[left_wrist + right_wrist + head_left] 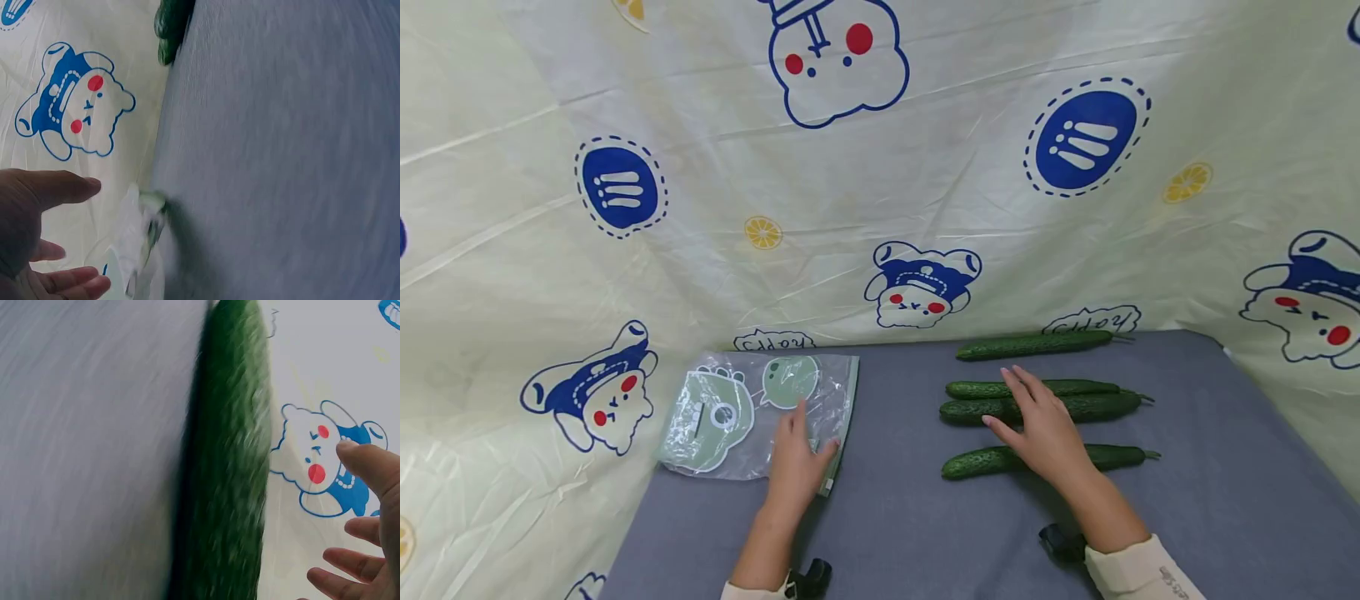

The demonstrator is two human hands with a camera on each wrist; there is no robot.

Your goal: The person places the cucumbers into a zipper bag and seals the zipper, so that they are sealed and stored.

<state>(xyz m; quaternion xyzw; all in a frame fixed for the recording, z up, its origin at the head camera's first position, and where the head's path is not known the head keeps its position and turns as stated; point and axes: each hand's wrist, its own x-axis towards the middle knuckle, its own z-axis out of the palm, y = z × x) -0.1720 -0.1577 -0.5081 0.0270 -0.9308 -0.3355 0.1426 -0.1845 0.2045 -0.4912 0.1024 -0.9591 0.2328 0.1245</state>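
On the left of the table lies a clear zip bag [752, 454] printed with green and white cartoon shapes. My left hand [797, 462] is over its right part, fingers spread and holding nothing; the left wrist view shows the same hand [50, 244] beside the bag [140, 244]. Several dark green cucumbers lie crosswise on the right. My right hand [1045, 429] hovers over them with fingers apart, overlapping the middle pair, a thinner cucumber [1075, 387] and a thicker cucumber [1105, 407], and the nearest cucumber [977, 463]. In the right wrist view one cucumber [231, 456] looms large beside the hand [375, 531].
A grey cloth [895, 517] covers the table. Farthest back is another cucumber [1037, 344], close to the cream curtain [820, 283] with blue cartoon prints that rises behind and at the sides. A dark wrist device [1062, 543] sits by the right sleeve.
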